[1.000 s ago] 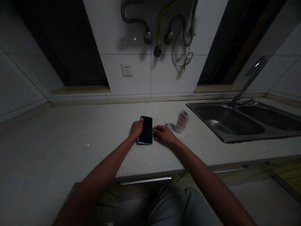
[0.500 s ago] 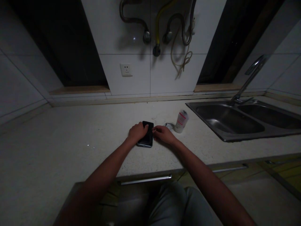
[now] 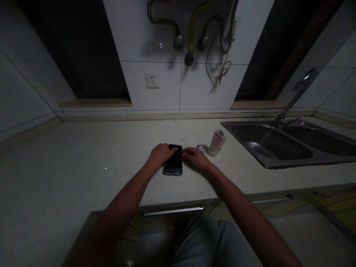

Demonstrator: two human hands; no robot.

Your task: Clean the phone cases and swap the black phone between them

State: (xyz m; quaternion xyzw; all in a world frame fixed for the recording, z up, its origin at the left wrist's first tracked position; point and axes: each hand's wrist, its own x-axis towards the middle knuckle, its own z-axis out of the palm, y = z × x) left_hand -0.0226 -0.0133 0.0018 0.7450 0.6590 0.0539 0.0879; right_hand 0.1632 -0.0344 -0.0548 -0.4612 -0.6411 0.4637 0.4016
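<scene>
Fingers (image 3: 171, 149) of left hand (image 3: 160, 154) curl together over far end of phone (image 3: 174, 166), which lies flat on countertop (image 3: 83, 159). Right hand (image 3: 196, 158) fingertips pinch at its right edge. Risk: dim light, smooth surface. Uneven pressure could skid phone toward bottle (image 3: 216, 142).

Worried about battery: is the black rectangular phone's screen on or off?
Off: the black rectangular phone shows a dark, unlit screen.

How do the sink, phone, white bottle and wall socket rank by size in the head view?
1. sink
2. phone
3. white bottle, close to the phone's size
4. wall socket, though farthest away
</scene>
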